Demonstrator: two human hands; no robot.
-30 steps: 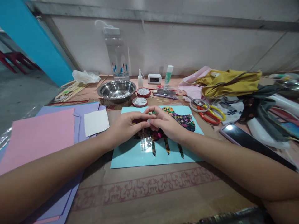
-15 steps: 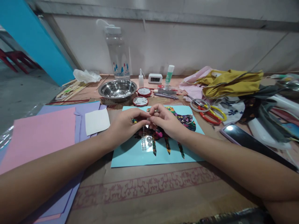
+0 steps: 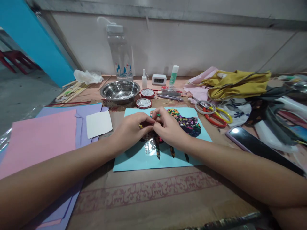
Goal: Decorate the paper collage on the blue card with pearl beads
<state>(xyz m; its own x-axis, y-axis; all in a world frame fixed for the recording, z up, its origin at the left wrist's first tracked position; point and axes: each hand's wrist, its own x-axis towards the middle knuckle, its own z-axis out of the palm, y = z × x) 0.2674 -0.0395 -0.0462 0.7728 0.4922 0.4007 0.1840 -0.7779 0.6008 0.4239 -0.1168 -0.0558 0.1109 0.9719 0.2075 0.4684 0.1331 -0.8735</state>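
Over a light blue paper sheet (image 3: 129,161), my two hands meet fingertip to fingertip. My left hand (image 3: 133,127) is closed in a pinch at the top of a clear sheet of pearl stickers (image 3: 150,146), which hangs below its fingers with small and larger pearls on it. My right hand (image 3: 169,126) pinches at the same spot; whatever lies between its thumb and finger is too small or hidden to name. Under both hands, floral cloth cut-outs (image 3: 189,124) with narrow pointed strips lie on the blue paper, partly covered.
Pink paper (image 3: 45,134) and a white square (image 3: 99,124) lie on purple sheets at left. Behind are a steel bowl (image 3: 120,92), two red-rimmed lids of sequins (image 3: 144,103), a glue stick (image 3: 174,76) and a water bottle (image 3: 121,54). Scissors (image 3: 216,116) and a phone (image 3: 261,148) lie right.
My right hand has shifted slightly left and down, its thumb now pressed closer against my left fingertips. It covers more of the cloth strips. The view has moved a little.
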